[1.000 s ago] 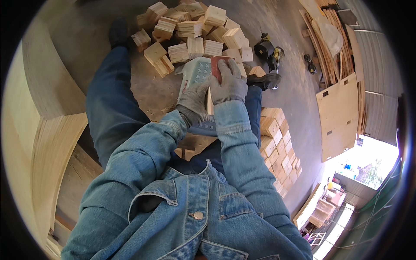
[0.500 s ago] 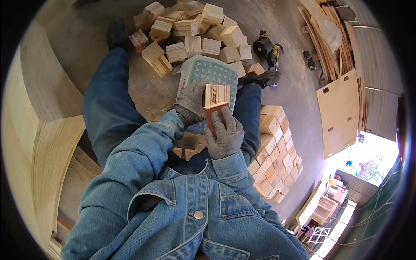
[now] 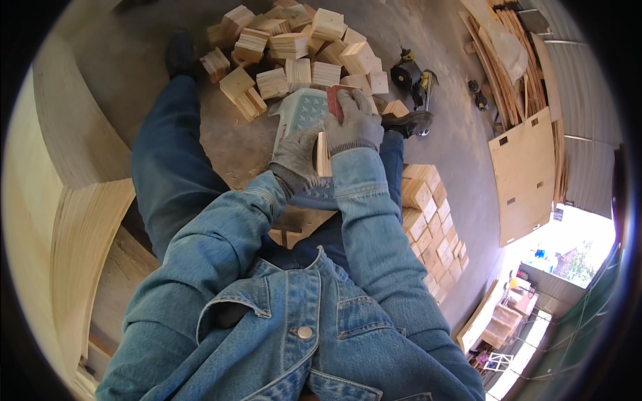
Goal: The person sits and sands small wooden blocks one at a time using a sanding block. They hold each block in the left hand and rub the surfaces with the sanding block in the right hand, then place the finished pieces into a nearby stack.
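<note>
My left hand (image 3: 296, 158), in a grey work glove, is closed around a pale wooden block (image 3: 324, 158) between my knees. Only a strip of this block shows; my right hand and sleeve hide much of it. Farther off, my right hand (image 3: 356, 127), gloved too, grips a flat reddish-brown sanding block (image 3: 333, 103). Its fingers bend over the block's upper edge. Below both hands stands a pale green plastic stool (image 3: 302, 113) with a raised pattern on its top.
Beyond the stool lies a loose heap of wooden blocks (image 3: 289, 47). A neat stack of blocks (image 3: 438, 230) stands by my right leg. Black and yellow tools (image 3: 418, 79) lie near my right shoe. Large plywood stacks (image 3: 90, 194) rise at left; boards (image 3: 528, 177) lean at right.
My right hand has moved away from me with the sanding block, past the wooden block. My left hand keeps its hold in nearly the same place.
</note>
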Demonstrator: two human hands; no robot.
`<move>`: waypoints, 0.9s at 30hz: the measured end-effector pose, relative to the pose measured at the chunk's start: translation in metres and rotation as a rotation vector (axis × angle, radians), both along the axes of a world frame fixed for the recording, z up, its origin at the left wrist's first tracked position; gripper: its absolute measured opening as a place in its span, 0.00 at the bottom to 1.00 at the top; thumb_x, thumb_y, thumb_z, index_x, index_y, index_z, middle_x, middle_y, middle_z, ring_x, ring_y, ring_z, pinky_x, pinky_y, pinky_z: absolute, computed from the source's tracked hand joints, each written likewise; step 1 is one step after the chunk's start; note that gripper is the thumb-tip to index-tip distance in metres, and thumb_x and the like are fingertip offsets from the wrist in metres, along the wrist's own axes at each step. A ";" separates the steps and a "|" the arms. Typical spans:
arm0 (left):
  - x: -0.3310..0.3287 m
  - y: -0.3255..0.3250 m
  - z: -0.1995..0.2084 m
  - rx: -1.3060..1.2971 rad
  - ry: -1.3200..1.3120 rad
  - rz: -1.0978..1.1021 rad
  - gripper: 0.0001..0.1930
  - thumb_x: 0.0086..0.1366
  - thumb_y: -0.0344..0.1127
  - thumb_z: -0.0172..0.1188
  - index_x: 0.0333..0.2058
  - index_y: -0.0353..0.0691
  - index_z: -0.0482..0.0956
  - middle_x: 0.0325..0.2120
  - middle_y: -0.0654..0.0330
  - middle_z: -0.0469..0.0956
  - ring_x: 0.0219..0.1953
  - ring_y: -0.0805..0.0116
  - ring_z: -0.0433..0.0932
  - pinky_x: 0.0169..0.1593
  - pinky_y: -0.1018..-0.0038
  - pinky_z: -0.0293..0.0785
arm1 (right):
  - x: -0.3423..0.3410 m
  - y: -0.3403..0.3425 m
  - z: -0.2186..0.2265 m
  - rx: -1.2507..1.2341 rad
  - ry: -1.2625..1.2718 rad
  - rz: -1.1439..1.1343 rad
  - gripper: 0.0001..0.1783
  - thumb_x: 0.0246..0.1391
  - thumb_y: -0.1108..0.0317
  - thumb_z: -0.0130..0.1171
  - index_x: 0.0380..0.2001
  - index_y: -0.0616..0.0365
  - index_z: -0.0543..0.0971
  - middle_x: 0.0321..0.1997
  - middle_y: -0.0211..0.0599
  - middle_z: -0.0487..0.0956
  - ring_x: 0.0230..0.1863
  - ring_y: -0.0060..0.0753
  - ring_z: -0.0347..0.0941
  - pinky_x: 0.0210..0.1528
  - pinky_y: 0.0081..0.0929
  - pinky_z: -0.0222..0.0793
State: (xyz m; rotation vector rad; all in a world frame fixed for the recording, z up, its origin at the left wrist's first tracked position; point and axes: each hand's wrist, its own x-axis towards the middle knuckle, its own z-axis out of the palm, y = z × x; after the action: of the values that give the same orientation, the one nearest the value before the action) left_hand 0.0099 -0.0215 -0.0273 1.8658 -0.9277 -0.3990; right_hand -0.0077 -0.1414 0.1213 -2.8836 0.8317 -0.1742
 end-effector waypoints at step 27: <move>-0.002 0.008 0.033 0.019 -0.051 0.033 0.51 0.45 0.57 0.81 0.65 0.45 0.69 0.59 0.49 0.75 0.61 0.47 0.75 0.68 0.54 0.72 | -0.019 0.011 0.005 -0.034 0.034 -0.012 0.30 0.56 0.54 0.66 0.64 0.41 0.81 0.76 0.40 0.70 0.62 0.63 0.74 0.63 0.55 0.72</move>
State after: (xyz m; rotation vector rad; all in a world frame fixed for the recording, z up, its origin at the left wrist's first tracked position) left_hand 0.0077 -0.0139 0.0055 1.9133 -0.9286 -0.3428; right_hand -0.0267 -0.1305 0.1265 -2.9220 0.8597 -0.1429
